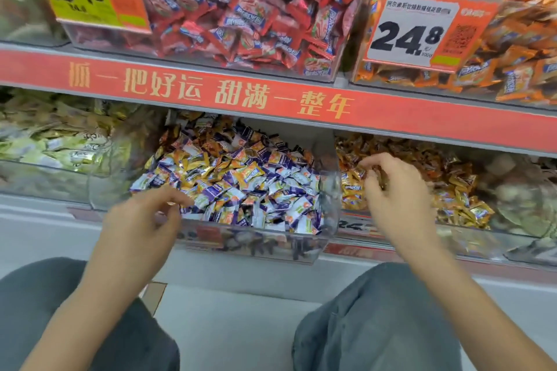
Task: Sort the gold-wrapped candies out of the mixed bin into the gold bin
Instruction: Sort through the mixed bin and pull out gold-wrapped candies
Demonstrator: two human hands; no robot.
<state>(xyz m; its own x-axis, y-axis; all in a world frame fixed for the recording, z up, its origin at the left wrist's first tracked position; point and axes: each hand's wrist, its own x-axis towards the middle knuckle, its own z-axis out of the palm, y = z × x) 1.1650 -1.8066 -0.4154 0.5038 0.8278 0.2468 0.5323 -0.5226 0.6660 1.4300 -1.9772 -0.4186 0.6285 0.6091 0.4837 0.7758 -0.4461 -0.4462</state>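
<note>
Head view looks down at a candy shelf (271, 105) with a long red strip along its edge. On the lower level a clear mixed bin (331, 205) sits in the middle. It is full of purple-and-white candies with gold-wrapped candies (193, 164) scattered among them. Just to its right is the gold bin (512, 238), heaped with shiny gold and orange wrappers.

The left hand (141, 220) hangs over the front left corner of the mixed bin. Its fingers are bent loosely and the tips come close to the candies there. Whether it has hold of one I cannot tell, because the picture is blurry at that spot.

The right hand (391, 190) is over the gold bin, near the bin's left side. Its fingers are curled in together, and small shiny gold bits show between them. It looks like it pinches candy, but I cannot tell for sure.

Up above sit a bin of red candies (247, 9) and a bin of orange ones (512, 39), each with a price tag. The person's grey trouser knees (376, 325) show at the bottom.
</note>
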